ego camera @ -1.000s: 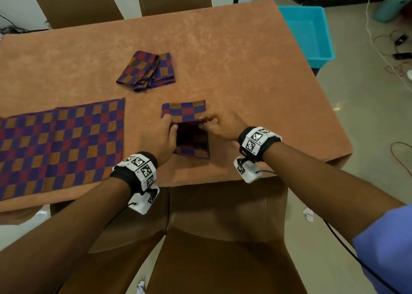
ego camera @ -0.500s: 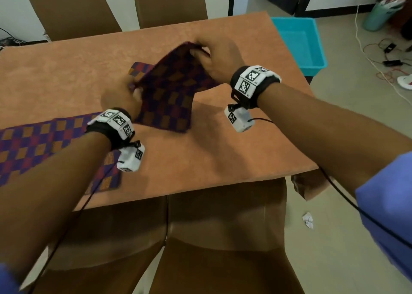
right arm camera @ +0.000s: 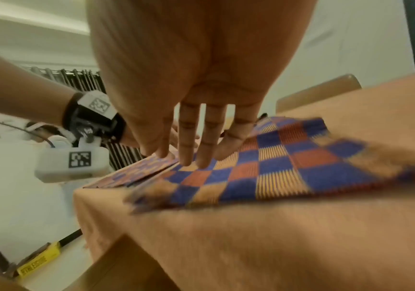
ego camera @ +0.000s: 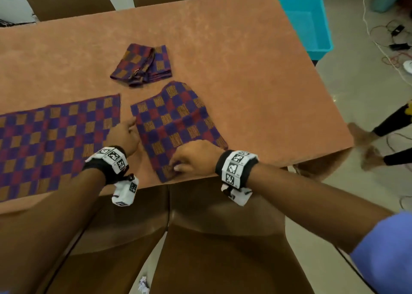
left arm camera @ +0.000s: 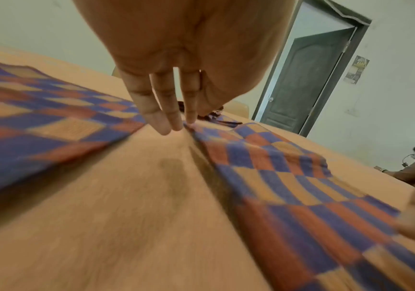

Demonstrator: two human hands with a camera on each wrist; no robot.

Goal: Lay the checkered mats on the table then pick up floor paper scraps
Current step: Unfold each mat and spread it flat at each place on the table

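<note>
Paper scrap (ego camera: 143,287) lies on the floor at bottom centre. At mid-frame my right hand (ego camera: 196,159) presses straight fingers onto the near corner of the half-spread mat (ego camera: 176,124) on the table (ego camera: 256,75). My left hand (ego camera: 124,137), fingers extended, touches its left edge. Folded mats (ego camera: 142,65) sit above.

Spread mat (ego camera: 51,142) left of middle mat (ego camera: 178,124): cut by head view's left edge. Middle mat's near edge partly hidden under right hand (ego camera: 194,157); its corner blurred in right wrist view. Left hand (ego camera: 122,137) at its left edge: pinching or touching, unclear. Floor paper scrap (ego camera: 143,286): tiny.
</note>
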